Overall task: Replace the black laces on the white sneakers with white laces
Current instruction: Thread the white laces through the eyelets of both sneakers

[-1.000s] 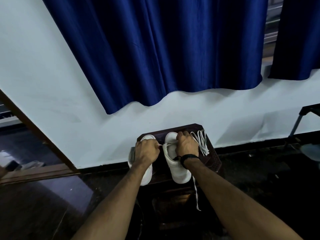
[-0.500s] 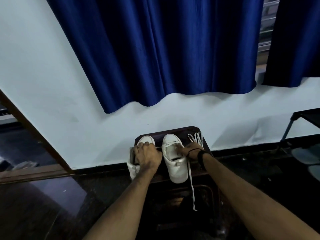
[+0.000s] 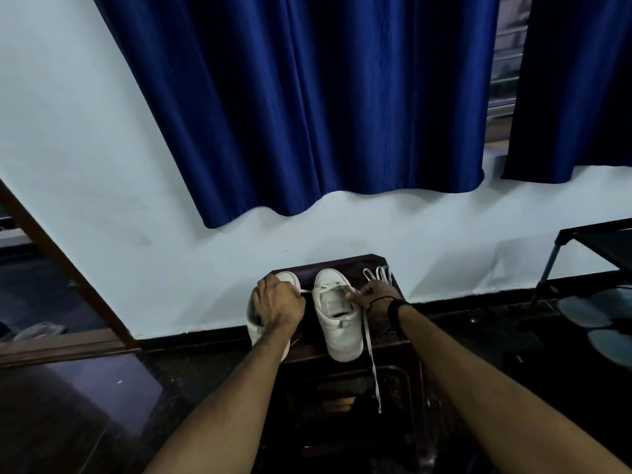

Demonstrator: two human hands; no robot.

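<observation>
A dark blue curtain [image 3: 307,104] hangs in folds on the white wall [image 3: 85,200] behind the dark wooden bench [image 3: 342,265]. On the bench stand two white sneakers side by side. The left hand [image 3: 277,302] covers most of the left sneaker [image 3: 270,340] and pinches a white lace [image 3: 371,354]. The right hand [image 3: 374,295] pinches this lace at the right sneaker [image 3: 337,323], which looks smooth; one flat end hangs over the bench front. A spare lace bundle [image 3: 378,273] lies behind the right hand.

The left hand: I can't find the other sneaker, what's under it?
Under the left hand lies the second white sneaker; its toe and side show. Its lacing area is covered.
</observation>
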